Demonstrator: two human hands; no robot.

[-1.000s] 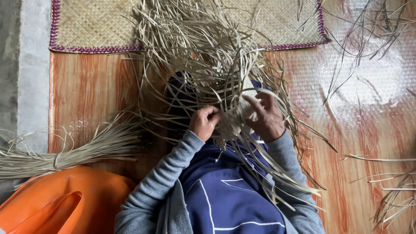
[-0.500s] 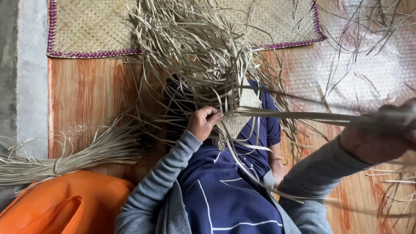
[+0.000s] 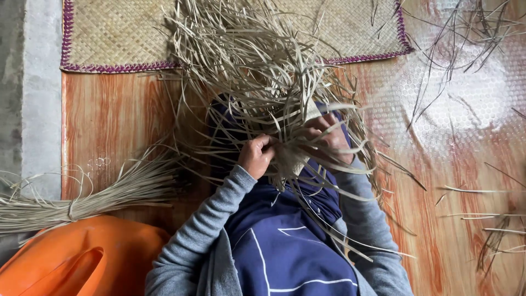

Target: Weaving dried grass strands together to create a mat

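Back from its far pull half a second ago, the right hand (image 3: 329,137) now sits at the woven piece (image 3: 293,159), fingers pinching loose straw strips (image 3: 257,71). Left hand (image 3: 256,156) fingers close on the weave's other edge. Beyond the fingers lie a tied straw bundle (image 3: 82,200) and woven mat (image 3: 120,33).

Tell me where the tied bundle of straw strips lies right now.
In the head view, the tied bundle of straw strips lies on the wooden floor at the person's left, just above the orange plastic object and apart from the left hand.
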